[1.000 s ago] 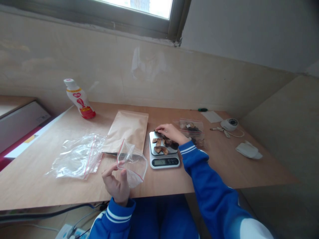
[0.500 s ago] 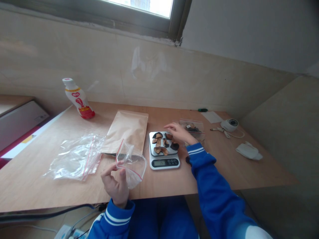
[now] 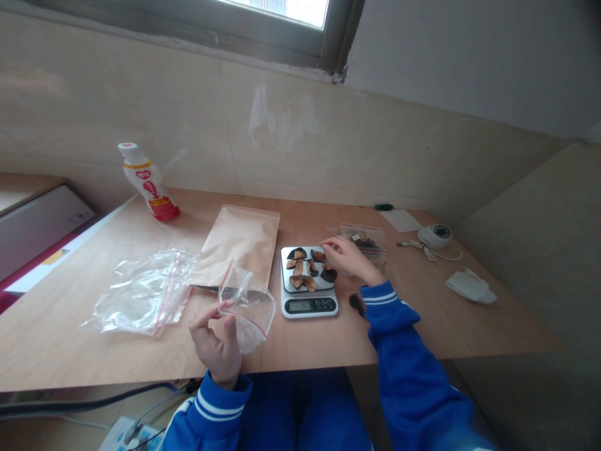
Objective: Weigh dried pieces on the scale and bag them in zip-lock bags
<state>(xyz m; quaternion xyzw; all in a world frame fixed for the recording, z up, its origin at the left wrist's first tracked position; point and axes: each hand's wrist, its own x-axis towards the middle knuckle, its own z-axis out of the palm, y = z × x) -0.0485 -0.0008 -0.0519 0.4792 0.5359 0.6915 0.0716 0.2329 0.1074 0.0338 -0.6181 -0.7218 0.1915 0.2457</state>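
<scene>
1. Blue right sleeve [image 3: 399, 357] reaches forward across the bench [image 3: 446, 326]; the right hand [image 3: 350, 258] is open, fingers curled down over the rear right of the steel plate on a digital kitchen scale [image 3: 308, 305]. Whether the fingertips touch anything there is hard to make out.
2. Left hand [image 3: 218, 351] is raised near the bench's front edge, well apart from the right, with thumb and fingers pinching the rim of a clear zip bag [image 3: 248, 313].
3. That bag hangs tilted, its red zip strip running diagonally. It sits in front of a kraft paper pouch [image 3: 235, 244] and covers part of a knife blade [image 3: 206, 289], which lies roughly crosswise, tip toward the left.
4. Dried slices [image 3: 300, 269] lie scattered on the plate, long axes mixed. One dark piece [image 3: 357, 305] lies on the bench beside the right cuff.
5. Scale digits are too blurred to read. The zip bag of dark pieces [image 3: 369, 241] is partly hidden behind the right hand.
</scene>
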